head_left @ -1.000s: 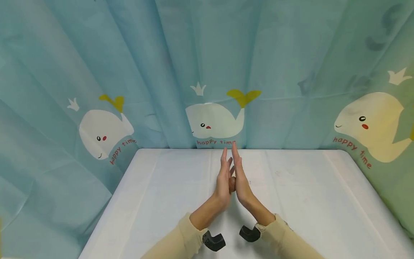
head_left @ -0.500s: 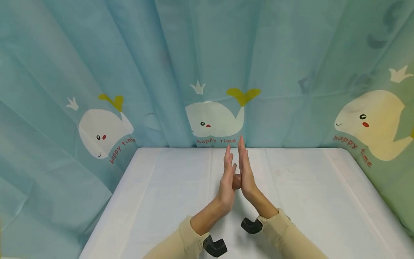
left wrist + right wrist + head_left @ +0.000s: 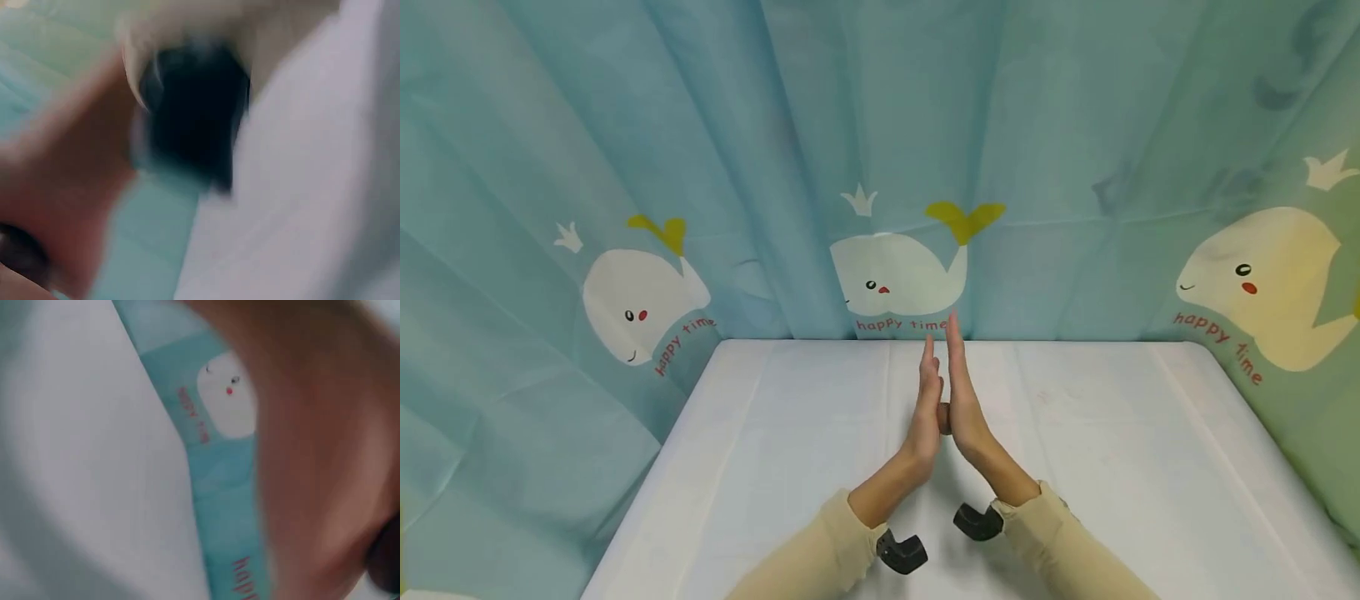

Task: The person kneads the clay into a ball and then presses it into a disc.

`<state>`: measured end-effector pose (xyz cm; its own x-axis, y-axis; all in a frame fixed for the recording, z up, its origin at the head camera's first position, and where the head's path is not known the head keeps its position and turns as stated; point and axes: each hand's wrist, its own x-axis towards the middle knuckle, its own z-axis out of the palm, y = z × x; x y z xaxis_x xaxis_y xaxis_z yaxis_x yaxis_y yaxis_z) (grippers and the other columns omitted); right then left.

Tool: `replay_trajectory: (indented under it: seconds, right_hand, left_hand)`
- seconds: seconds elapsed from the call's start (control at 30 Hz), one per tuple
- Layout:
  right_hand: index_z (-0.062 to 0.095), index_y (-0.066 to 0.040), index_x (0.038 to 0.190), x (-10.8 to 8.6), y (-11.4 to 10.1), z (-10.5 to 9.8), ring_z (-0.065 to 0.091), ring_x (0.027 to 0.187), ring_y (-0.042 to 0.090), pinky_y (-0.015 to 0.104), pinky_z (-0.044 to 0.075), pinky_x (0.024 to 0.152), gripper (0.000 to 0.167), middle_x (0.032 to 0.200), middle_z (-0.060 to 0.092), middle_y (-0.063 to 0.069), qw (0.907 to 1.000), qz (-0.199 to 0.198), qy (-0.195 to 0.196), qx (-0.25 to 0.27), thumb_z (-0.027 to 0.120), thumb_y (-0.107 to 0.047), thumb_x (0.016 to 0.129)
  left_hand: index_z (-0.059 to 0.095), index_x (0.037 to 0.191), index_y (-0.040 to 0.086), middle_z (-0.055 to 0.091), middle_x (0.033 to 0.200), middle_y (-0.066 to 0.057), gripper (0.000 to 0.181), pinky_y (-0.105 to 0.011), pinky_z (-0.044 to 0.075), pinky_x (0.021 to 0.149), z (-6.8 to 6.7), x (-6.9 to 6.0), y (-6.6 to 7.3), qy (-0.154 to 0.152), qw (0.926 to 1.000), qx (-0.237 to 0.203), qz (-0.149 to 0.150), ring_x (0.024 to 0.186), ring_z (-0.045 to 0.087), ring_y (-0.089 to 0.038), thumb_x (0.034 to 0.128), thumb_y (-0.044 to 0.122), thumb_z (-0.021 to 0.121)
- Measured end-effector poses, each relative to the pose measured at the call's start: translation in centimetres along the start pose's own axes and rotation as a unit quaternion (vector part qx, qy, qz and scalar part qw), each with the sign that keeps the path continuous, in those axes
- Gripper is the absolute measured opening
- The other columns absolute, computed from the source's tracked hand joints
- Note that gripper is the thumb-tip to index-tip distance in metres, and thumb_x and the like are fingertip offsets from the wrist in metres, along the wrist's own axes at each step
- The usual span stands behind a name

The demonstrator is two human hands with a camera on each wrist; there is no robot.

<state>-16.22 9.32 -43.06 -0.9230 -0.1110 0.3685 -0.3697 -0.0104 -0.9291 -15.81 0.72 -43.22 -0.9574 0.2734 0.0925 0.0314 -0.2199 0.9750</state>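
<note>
A small brown ball (image 3: 944, 419) sits between the two palms, above the white table. My left hand (image 3: 922, 427) presses against it from the left, its fingers straight and pointing away from me. From the other side my right hand (image 3: 967, 417) presses on it with a flat palm, fingertips reaching a little farther than the left ones. Most of the ball is hidden by the palms. Part of the dark-looking ball (image 3: 22, 255) shows at the corner of the blurred left wrist view, and the ball (image 3: 384, 559) also appears at the right edge of the right wrist view.
The white table (image 3: 1112, 467) lies under the hands. A blue-green curtain (image 3: 1060, 167) printed with white whales hangs behind and at both sides of it. Black curved pieces (image 3: 902, 553) stick out under both sleeve cuffs.
Both hands shifted right with the ball between them, then the right hand came back left. The palms slide against each other, and less of the ball shows than half a second ago.
</note>
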Motion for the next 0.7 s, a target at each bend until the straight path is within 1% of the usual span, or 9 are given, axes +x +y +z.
replay_trajectory:
  seconds: [0.1, 0.17, 0.2, 0.4, 0.43, 0.47, 0.57, 0.6, 0.7]
  right_hand:
    - [-0.005, -0.032, 0.166, 0.1, 1.8, -0.3, -0.006, 0.156, 0.013, 0.057, 0.000, 0.122, 0.054, 0.171, -0.008, -0.012, 0.9996, 0.017, 0.005, 0.020, 0.003, -0.036, 0.112]
    - [-0.004, -0.032, 0.166, -0.4, 2.7, -0.1, -0.006, 0.156, 0.014, 0.053, 0.003, 0.122, 0.055, 0.171, -0.010, -0.012, 0.9988, 0.027, 0.002, 0.041, 0.002, -0.037, 0.112]
    - [-0.003, -0.034, 0.166, -0.8, 2.8, 0.1, -0.003, 0.156, 0.013, 0.050, 0.007, 0.121, 0.054, 0.171, -0.009, -0.013, 0.9981, 0.033, 0.000, 0.051, 0.002, -0.039, 0.112]
    - [0.001, -0.039, 0.165, -1.9, 0.4, 0.9, -0.003, 0.156, 0.012, 0.053, 0.004, 0.122, 0.052, 0.171, -0.002, -0.013, 0.9993, 0.002, -0.024, 0.030, 0.004, -0.040, 0.112]
    - [0.000, -0.038, 0.165, -1.6, 0.1, 0.8, -0.004, 0.156, 0.012, 0.055, 0.000, 0.122, 0.053, 0.172, 0.000, -0.012, 0.9994, -0.006, -0.022, 0.027, 0.005, -0.040, 0.112]
    - [0.001, -0.039, 0.165, -1.2, -0.1, 0.5, -0.004, 0.157, 0.011, 0.056, -0.001, 0.122, 0.053, 0.172, 0.001, -0.011, 0.9994, -0.010, -0.017, 0.028, 0.006, -0.042, 0.112]
    - [0.001, -0.043, 0.164, 0.3, 0.1, -0.7, -0.002, 0.156, 0.009, 0.055, -0.003, 0.123, 0.054, 0.171, 0.004, -0.012, 0.9987, 0.002, 0.015, 0.049, 0.009, -0.047, 0.111]
    - [0.001, -0.044, 0.164, 0.6, 0.4, -1.1, -0.002, 0.156, 0.009, 0.054, -0.004, 0.123, 0.054, 0.171, 0.004, -0.013, 0.9980, 0.010, 0.024, 0.057, 0.010, -0.048, 0.111]
    - [-0.001, -0.039, 0.165, 0.6, 1.5, -1.3, -0.003, 0.157, 0.010, 0.052, -0.005, 0.124, 0.055, 0.171, -0.001, -0.012, 0.9979, 0.021, 0.025, 0.055, 0.008, -0.045, 0.111]
  left_hand:
    - [-0.001, 0.166, 0.037, -0.004, 0.172, 0.003, 0.061, -0.051, 0.003, 0.125, 0.3, -0.6, 1.0, 0.000, 0.9996, -0.021, 0.020, 0.158, 0.000, -0.023, 0.1097, 0.055, 0.014]
    - [-0.002, 0.165, 0.037, -0.003, 0.172, 0.005, 0.059, -0.050, 0.001, 0.125, 0.4, -0.6, 1.5, -0.001, 0.9994, -0.008, 0.034, 0.158, -0.001, -0.019, 0.1103, 0.052, 0.014]
    - [-0.001, 0.165, 0.040, -0.002, 0.172, 0.005, 0.058, -0.047, 0.017, 0.123, 0.3, -0.4, 1.6, 0.002, 0.9994, 0.007, 0.034, 0.155, 0.019, -0.021, 0.1102, 0.052, 0.012]
    - [-0.003, 0.164, 0.043, -0.005, 0.171, 0.009, 0.056, -0.057, 0.017, 0.121, -0.7, 0.5, -0.2, 0.016, 0.9982, 0.057, 0.009, 0.155, 0.016, -0.021, 0.1099, 0.052, 0.007]
    - [-0.003, 0.164, 0.041, -0.005, 0.171, 0.011, 0.056, -0.059, 0.002, 0.123, -0.7, 0.4, -0.4, 0.011, 0.9981, 0.059, 0.012, 0.157, -0.003, -0.016, 0.1102, 0.051, 0.008]
    - [-0.003, 0.164, 0.041, -0.006, 0.171, 0.012, 0.056, -0.059, 0.002, 0.123, -0.6, 0.2, -0.5, 0.004, 0.9981, 0.060, 0.016, 0.157, -0.003, -0.017, 0.1103, 0.051, 0.008]
    - [-0.005, 0.165, 0.036, -0.007, 0.171, 0.010, 0.057, -0.054, 0.003, 0.124, 0.2, -0.6, -0.3, -0.030, 0.9978, 0.048, 0.033, 0.157, -0.001, -0.016, 0.1110, 0.048, 0.009]
    - [-0.006, 0.165, 0.035, -0.008, 0.171, 0.009, 0.057, -0.052, 0.005, 0.124, 0.4, -0.8, -0.2, -0.040, 0.9978, 0.039, 0.036, 0.155, 0.015, -0.020, 0.1112, 0.048, 0.009]
    - [-0.005, 0.166, 0.032, -0.009, 0.171, 0.004, 0.060, -0.049, 0.003, 0.125, 0.7, -0.9, 0.3, -0.038, 0.9988, -0.002, 0.031, 0.155, 0.014, -0.024, 0.1112, 0.049, 0.011]
